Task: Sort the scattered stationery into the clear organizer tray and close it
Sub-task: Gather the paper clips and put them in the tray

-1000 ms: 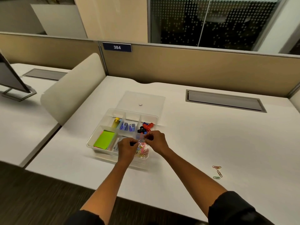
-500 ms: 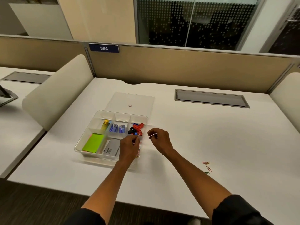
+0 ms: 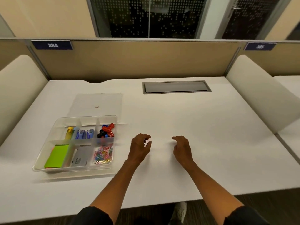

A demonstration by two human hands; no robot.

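Clear organizer tray (image 3: 48,144) sits at the left of the white surface (image 3: 211,143), uncovered. Far row, left to right: a yellow-capped tube (image 3: 69,132), blue staple boxes (image 3: 84,134), red and black binder clips (image 3: 107,130). Near row: green sticky notes (image 3: 56,155), a grey card (image 3: 81,157), a heap of coloured paper clips (image 3: 103,154). The clear lid (image 3: 97,103) lies flat just behind the tray, its small knob up.

Left hand (image 3: 138,147) hovers just right of the tray, fingers (image 3: 146,137) curled loosely, thumb and forefinger near each other but apart; nothing visible between them. Right hand (image 3: 182,146) hangs further right, fingers relaxed and bent, holding nothing I can make out.

No loose stationery shows on the surface in this view; the near right edge falls outside what is clear, so I cannot rule out stray clips there.

Judgement: sorting looks nearly or fully done; the step in hand is a check for stragglers, then the lid. To do it well, scan the right side first. For closing, take the lid by opposite edges with both hands, carry it level over the tray, line up the corners before lowering, and press evenly. Watch that the binder clips, which stand tallest, do not block the lid from seating.
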